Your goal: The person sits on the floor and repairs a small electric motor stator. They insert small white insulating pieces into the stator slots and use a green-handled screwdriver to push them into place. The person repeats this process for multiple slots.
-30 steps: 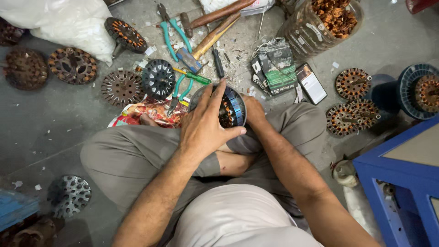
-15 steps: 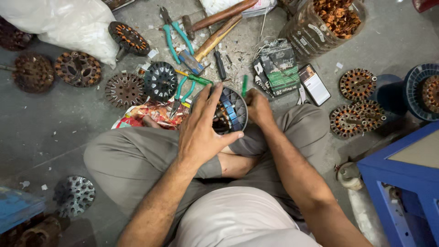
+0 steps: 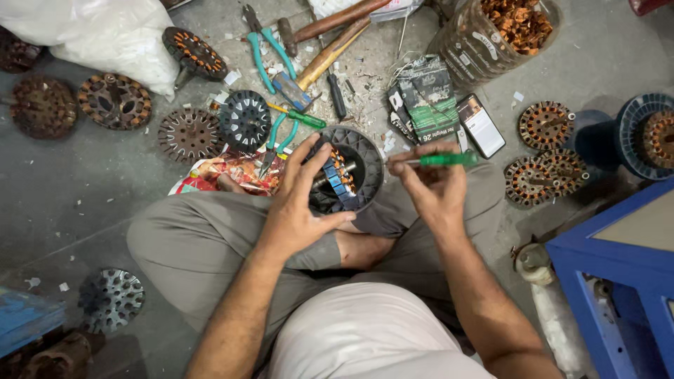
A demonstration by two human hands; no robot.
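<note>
- The round motor part (image 3: 345, 170), a dark plastic ring with copper coils and a strip of blue inside, sits over the person's crossed legs, just above the bare foot, tilted so its open face looks up.
- The left hand (image 3: 298, 210) has its grip closed on that motor part, thumb low on the near rim and fingers curled over the left edge. It held the part the same way half a second ago.
- The right hand (image 3: 435, 186) has changed most: earlier it was pressed against the part's right side, and now it has drawn off to the right, clear of the rim.
- Its grip is closed on a green-handled screwdriver (image 3: 439, 160), held level with the thin metal tip pointing left toward the part but not touching it. A moment ago only a sliver of green showed by the fingers.
- Just beyond the part, on the concrete floor (image 3: 91, 182), lie green-handled pliers (image 3: 281, 133) on a bright printed wrapper (image 3: 235, 172), with another dark ring (image 3: 244, 119) beside them.
- Further out are a wooden-handled hammer (image 3: 330, 24), a phone (image 3: 481, 125) and a clear tub of copper scrap (image 3: 502, 31).
- Wound copper cores (image 3: 544, 125) sit to the right, rusty ones (image 3: 112, 102) to the left near a white sack (image 3: 105, 31).
- A blue metal frame (image 3: 618, 260) stands at the right edge.
</note>
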